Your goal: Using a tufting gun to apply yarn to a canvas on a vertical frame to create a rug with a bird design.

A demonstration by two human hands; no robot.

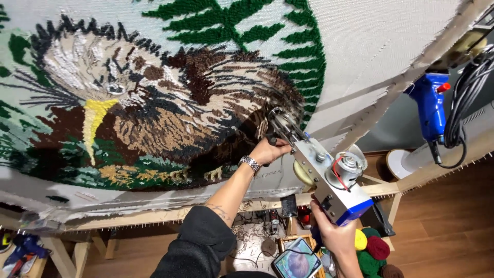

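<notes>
Overhead, a large tufted rug is stretched on a wooden frame, and both hands grip a tufting gun pressed against it. The left hand is closed around the gun's front handle, close beside the needle end, with a metal watch on its wrist and a dark sleeve further down the arm. The right hand is wrapped shut around the rear grip, below the gun's blue base.

The gun's long axis runs on a slant from the right hand up and leftward to the left hand, so its tip meets the cloth just above the left hand, which is the nearer of the two to the rug. The gun looks boxy and silver-grey, with a small round motor and a red wire showing on its side.

The rug shows an eagle in brown, white and black yarn with a yellow beak, ringed by green pine branches. Beyond the right hand, a blue power tool hangs on the frame beside looped black cables. Just beside the right hand lie balls of yarn in red, green and yellow.
</notes>
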